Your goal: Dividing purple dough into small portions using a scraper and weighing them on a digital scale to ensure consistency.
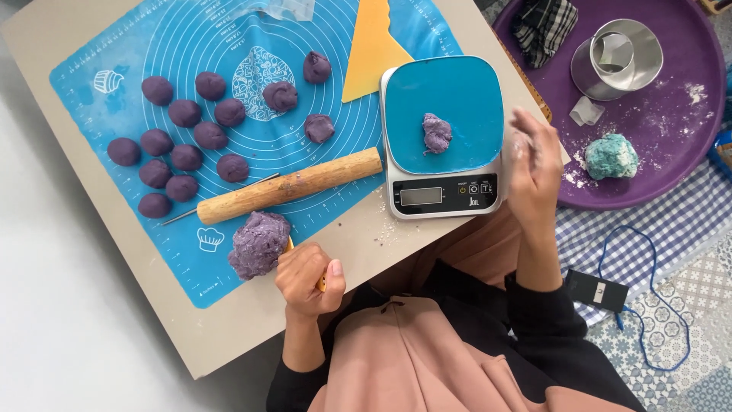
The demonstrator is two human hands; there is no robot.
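Note:
My left hand (309,281) is closed around a small yellow tool (321,285), its tip against a large lump of purple dough (258,244) at the near edge of the blue baking mat (183,38). My right hand (534,162), floury and with fingers apart, hovers empty just right of a kitchen scale (444,137). A small piece of purple dough (436,133) lies on the scale's blue plate. Several purple dough balls (183,145) sit in rows on the left of the mat. A wooden rolling pin (290,185) lies across the mat.
A yellow scraper (370,47) lies at the far edge by the scale. To the right, a purple tray (671,152) holds a teal dough lump (611,156), a metal cup (619,57) and a checked cloth (544,27). A small black device with a blue cord (597,290) lies on the floor.

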